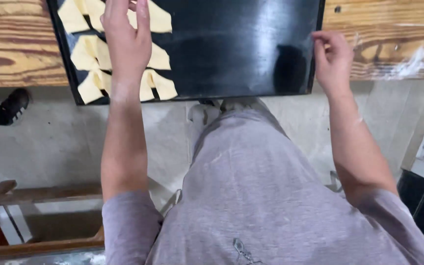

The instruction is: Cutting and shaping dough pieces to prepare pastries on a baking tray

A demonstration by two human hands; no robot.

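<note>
A black shoe [14, 103] is seen at the far left, on the grey concrete floor [60, 142], with a dark trouser leg beside it. Below it, one wooden frame piece [35, 194] runs across the lower left corner.

One wooden table [11, 44] spans the top of the view, and one black baking tray [231, 44] is laid on it, with its near edge jutting past the table edge. Pale yellow folded dough pieces [92, 54] are gathered on the left part of the tray, in rows. About six can be counted, though the exact number cannot be told, since some are covered by the hand and some are cut off by the top edge of the view. The rest of the tray is seen as bare, shiny black metal.

The left hand [126, 37] is held flat over the dough pieces, with the fingers stretched out and slightly apart; nothing is pinched, and whether the dough is touched cannot be told. The right hand [332, 59] is curled at the right edge of the tray, fingers bent against the rim. Traces of white flour [408, 64] are spread on the table to its right. A grey shirt [256, 196] is worn by the person.
</note>
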